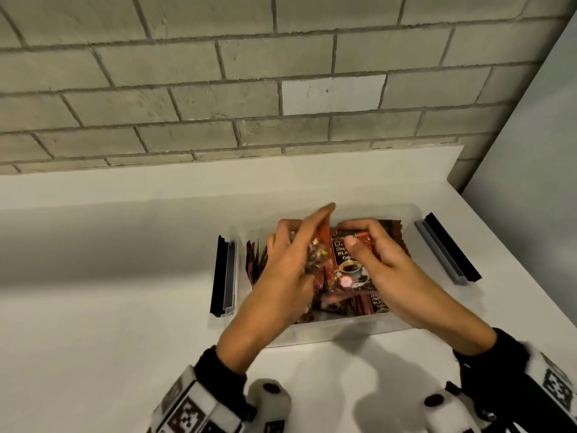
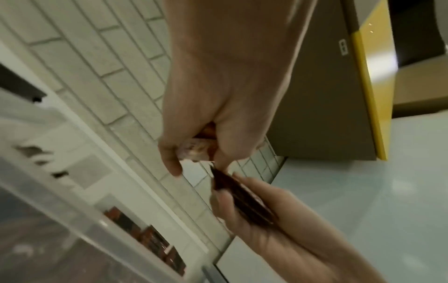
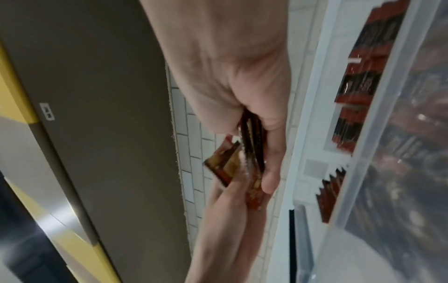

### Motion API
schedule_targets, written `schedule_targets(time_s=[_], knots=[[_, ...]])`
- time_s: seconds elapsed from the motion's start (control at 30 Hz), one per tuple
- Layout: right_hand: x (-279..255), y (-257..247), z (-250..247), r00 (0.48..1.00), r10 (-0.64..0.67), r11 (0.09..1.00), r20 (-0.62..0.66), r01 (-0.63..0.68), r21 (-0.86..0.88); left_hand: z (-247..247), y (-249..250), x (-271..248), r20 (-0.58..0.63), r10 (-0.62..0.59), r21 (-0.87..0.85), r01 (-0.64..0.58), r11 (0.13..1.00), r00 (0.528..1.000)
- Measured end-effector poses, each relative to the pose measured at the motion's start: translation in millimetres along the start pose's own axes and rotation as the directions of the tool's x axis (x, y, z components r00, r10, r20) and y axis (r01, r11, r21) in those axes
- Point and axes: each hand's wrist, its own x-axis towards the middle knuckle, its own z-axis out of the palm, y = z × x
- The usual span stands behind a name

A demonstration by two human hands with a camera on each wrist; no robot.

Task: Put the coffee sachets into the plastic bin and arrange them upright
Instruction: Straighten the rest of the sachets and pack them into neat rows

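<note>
A clear plastic bin [image 1: 331, 332] stands on the white counter and holds several brown-red coffee sachets. Some stand upright along its left side [image 1: 254, 260], and others lie on the bottom [image 1: 359, 303]. Over the bin my left hand [image 1: 290, 254] pinches one blurred sachet [image 1: 315, 254] between thumb and fingers; that sachet [image 2: 196, 151] also shows in the left wrist view. My right hand [image 1: 371, 245] grips a small stack of sachets [image 1: 349, 270], thumb on the printed front. In the right wrist view the stack [image 3: 252, 145] is seen edge-on in that hand [image 3: 230, 67].
Two black-and-grey latch handles [image 1: 223, 276] [image 1: 446, 248] fold out from the bin's left and right ends. A grey brick wall [image 1: 281, 89] rises behind the counter and a pale panel [image 1: 530, 151] closes the right side. White countertop extends to the left.
</note>
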Motion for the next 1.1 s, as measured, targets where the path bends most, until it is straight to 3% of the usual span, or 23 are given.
schedule_targets(time_s=[0.17,0.3,0.37,0.43,0.53,0.6,0.73,0.83,0.9,1.1], knots=[[1,3,10,0.999,-0.018,0.996,0.032,0.015,0.091,2,8,0,0.102,-0.129,0.135,0.115,0.984,0.986],[-2,6,8,0.993,0.028,0.987,0.113,-0.045,0.155,-3,8,2,0.206,-0.146,0.173,0.111,0.979,0.968],[-2,5,5,0.990,0.059,0.977,0.130,-0.085,0.198,-9,7,0,0.293,-0.130,0.095,0.106,0.990,0.947],[-2,3,0,0.985,0.090,0.957,0.149,-0.127,0.261,-18,6,-2,0.334,-0.113,-0.174,0.179,0.968,0.936],[0,0,-11,0.975,0.108,0.930,0.192,-0.167,0.327,-24,-2,-1,0.196,-0.231,-0.664,0.302,0.684,0.953],[3,-4,-18,0.966,0.118,0.936,0.229,-0.185,0.299,-25,-8,0,0.203,-0.340,-0.749,0.369,0.551,0.918],[5,-7,-17,0.956,0.139,0.916,0.259,-0.224,0.334,-12,-7,-1,0.412,-0.341,-0.801,0.514,0.307,0.845],[4,-6,-7,0.949,0.138,0.901,0.285,-0.239,0.362,2,1,-7,0.430,-0.318,-0.846,0.500,0.184,0.845],[4,-4,-4,0.955,0.133,0.905,0.266,-0.227,0.360,8,4,-8,0.367,-0.352,-0.885,0.440,0.152,0.861],[6,-2,-11,0.999,0.051,0.965,0.005,-0.051,0.256,1,2,-5,0.159,-0.459,-0.980,0.196,0.034,0.874]])
